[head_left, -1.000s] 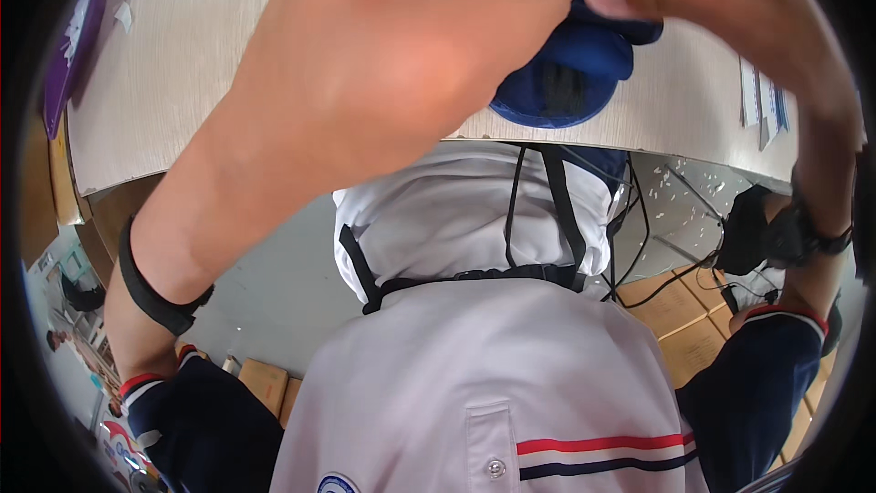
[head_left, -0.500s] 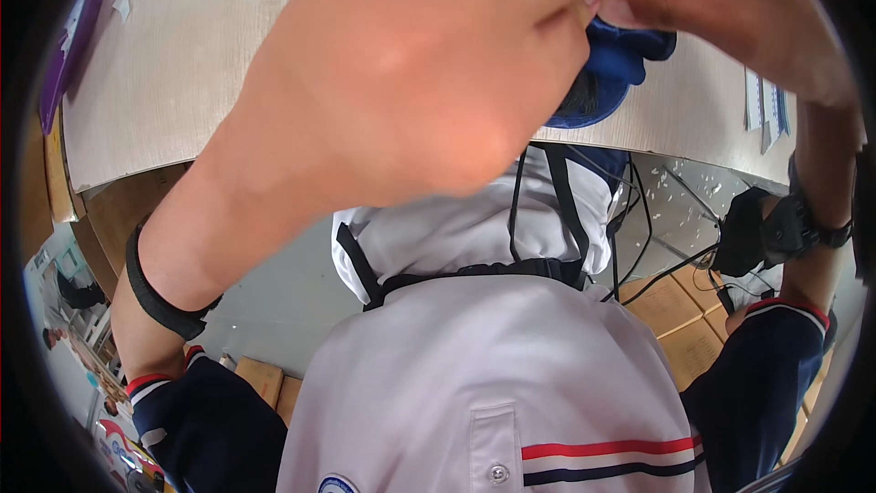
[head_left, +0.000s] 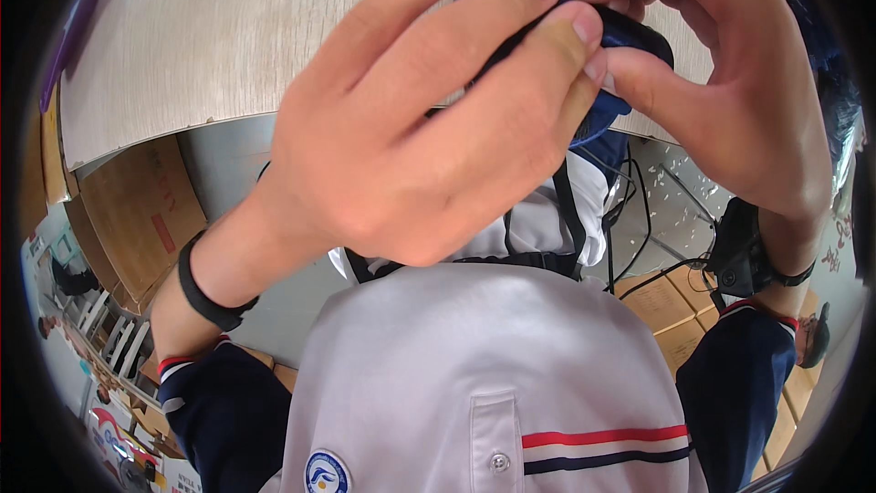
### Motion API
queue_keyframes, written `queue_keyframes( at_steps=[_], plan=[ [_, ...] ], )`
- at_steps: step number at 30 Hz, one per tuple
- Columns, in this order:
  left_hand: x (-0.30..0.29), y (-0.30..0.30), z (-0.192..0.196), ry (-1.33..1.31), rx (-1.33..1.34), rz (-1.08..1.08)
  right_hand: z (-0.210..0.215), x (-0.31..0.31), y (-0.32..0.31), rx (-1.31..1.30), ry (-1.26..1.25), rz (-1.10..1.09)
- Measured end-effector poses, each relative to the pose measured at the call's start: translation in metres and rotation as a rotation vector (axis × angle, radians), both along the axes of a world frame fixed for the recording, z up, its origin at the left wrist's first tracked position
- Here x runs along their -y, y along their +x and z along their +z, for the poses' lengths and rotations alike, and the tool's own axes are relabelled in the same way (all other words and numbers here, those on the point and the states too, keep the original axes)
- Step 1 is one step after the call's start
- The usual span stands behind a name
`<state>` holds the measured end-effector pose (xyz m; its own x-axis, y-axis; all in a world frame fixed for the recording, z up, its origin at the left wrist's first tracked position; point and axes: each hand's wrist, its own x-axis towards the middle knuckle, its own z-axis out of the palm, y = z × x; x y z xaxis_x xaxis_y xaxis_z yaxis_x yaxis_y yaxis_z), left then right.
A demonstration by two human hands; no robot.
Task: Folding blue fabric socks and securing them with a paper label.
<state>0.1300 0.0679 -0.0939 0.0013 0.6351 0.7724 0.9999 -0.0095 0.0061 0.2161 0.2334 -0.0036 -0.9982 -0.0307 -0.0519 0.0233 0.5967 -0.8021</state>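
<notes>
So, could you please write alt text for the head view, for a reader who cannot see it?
Two bare hands, left hand and right hand, pinch a small dark blue object close to the camera, above a pale wooden tabletop. Below are the person's white polo shirt and cardboard boxes.

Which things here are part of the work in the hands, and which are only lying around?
In use: left hand, right hand, dark blue object pinched between both.

Lying around: wooden table, cardboard boxes, black cables.
</notes>
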Motion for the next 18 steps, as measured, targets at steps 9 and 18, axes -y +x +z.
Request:
queue_keyframes(
  at_steps=[9, 18],
  plan=[
    [-0.003, 0.009, -0.003, 0.098, -0.104, -0.047, -0.001, 0.001, 0.002, -0.005, -0.067, 0.056],
    [-0.013, 0.007, 0.014, 0.201, 0.059, -0.086, -0.008, -0.046, 0.006, -0.050, -0.039, 0.123]
  ],
)
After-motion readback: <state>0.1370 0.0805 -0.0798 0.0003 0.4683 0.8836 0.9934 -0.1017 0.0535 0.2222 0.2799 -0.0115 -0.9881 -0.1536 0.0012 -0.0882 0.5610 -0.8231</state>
